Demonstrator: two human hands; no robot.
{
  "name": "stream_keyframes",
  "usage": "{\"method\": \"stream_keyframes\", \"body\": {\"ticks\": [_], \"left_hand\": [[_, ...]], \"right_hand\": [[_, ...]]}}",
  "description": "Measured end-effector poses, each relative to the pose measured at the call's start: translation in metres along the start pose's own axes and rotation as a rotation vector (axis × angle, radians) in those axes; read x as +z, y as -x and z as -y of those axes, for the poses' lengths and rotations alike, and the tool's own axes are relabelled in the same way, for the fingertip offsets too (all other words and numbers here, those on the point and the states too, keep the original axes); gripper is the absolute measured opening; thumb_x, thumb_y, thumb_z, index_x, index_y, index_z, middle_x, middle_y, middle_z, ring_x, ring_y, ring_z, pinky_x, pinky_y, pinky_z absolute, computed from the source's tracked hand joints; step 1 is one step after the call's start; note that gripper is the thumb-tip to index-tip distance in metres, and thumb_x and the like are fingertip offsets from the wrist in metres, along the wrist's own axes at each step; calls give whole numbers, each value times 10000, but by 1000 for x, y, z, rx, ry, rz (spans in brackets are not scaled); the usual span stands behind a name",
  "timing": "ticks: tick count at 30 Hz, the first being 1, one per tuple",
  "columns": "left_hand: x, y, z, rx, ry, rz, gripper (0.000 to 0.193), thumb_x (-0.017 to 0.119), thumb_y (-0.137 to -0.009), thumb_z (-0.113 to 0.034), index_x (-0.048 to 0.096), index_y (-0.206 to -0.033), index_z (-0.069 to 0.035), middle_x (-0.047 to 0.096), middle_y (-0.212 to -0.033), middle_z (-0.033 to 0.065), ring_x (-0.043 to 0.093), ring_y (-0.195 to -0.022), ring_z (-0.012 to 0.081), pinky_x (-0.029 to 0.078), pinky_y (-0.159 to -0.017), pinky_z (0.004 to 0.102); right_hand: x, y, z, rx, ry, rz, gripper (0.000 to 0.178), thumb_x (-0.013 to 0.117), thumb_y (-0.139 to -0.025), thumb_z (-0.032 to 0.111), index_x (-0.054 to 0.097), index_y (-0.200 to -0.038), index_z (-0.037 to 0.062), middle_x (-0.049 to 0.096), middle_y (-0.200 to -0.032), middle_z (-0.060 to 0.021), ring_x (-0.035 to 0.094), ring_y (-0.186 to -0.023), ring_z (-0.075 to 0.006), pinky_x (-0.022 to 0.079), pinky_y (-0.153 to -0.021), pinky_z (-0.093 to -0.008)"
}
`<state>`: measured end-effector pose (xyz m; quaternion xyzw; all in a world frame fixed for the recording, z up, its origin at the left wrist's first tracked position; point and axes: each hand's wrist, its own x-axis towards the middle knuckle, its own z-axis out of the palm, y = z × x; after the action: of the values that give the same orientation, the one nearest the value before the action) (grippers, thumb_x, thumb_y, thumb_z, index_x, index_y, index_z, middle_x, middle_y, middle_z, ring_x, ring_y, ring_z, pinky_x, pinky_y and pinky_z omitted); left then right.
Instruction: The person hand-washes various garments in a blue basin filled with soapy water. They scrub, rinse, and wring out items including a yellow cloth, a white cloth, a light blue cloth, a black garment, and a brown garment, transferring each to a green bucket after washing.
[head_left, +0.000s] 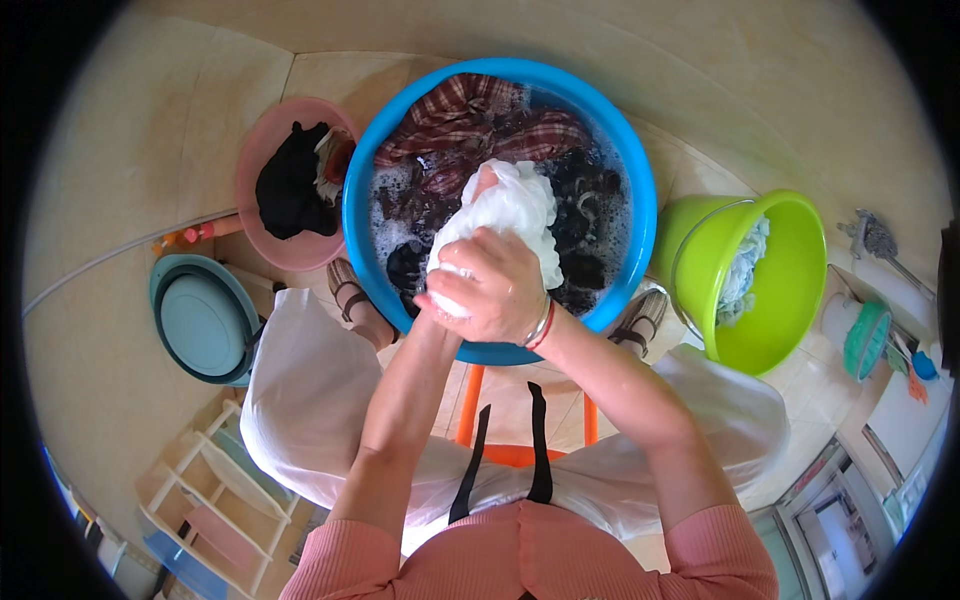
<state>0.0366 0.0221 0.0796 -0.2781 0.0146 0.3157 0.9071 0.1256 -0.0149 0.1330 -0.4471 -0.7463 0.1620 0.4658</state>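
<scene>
Rubbing seems the step: right grip [488,282] clasps white cloth [515,212] against the left hand [485,183] (mostly covered, its hold unclear), blue basin [650,190] beneath; next likely needs firm pressure.

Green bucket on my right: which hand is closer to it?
Right. The right hand grips the white cloth over the blue basin, to the left of the green bucket. The left hand, mostly hidden by the cloth, is a bit farther away.
</scene>
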Motion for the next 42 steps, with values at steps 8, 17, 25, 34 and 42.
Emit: {"method": "stream_keyframes", "body": {"ticks": [8, 17, 25, 34, 42], "left_hand": [[-20, -2, 4, 785, -1301, -744, 431, 644, -880, -342, 606, -1138, 1, 663, -982, 68, 640, -867, 174, 533, -772, 307], [-43, -1, -17, 682, -1174, -1031, 603, 631, -937, -253, 365, -1439, -53, 564, -1279, 105, 577, -1111, 217, 466, -913, 322], [-177, -13, -73, 676, -1914, -900, 467, 596, -939, -138, 450, -1364, -7, 610, -1105, 174, 592, -960, 243, 465, -856, 351], [-165, -25, -78, 609, -1700, -945, 367, 629, -889, -126, 579, -1240, -33, 646, -1132, 176, 628, -1040, 292, 488, -896, 382], [-82, 24, 53, 954, -1126, -1185, 512, 686, -902, -358, 453, -1284, -109, 506, -1224, 82, 550, -1041, 170, 441, -802, 324]], "right_hand": [[3, 26, -93, 370, -126, -155, 73, 644, -798, 104, 605, -750, 65, 622, -784, -105, 645, -658, -316, 522, -549, -385], [2, 63, -149, 628, 478, 25, 297, 725, -788, 371, 666, -923, 114, 604, -1032, -68, 578, -976, -307, 448, -809, -461], [48, 69, -162, 736, 661, 745, 429, 651, -833, 400, 625, -1164, 128, 575, -1203, -130, 589, -1012, -342, 491, -802, -480], [57, 73, -210, 998, 528, 859, 349, 589, -866, 384, 722, -1050, 119, 705, -1034, -157, 671, -988, -341, 526, -841, -452], [7, 41, -138, 837, -117, -153, 313, 820, -740, 151, 590, -902, 14, 634, -847, -107, 611, -781, -224, 489, -748, -343]]}}
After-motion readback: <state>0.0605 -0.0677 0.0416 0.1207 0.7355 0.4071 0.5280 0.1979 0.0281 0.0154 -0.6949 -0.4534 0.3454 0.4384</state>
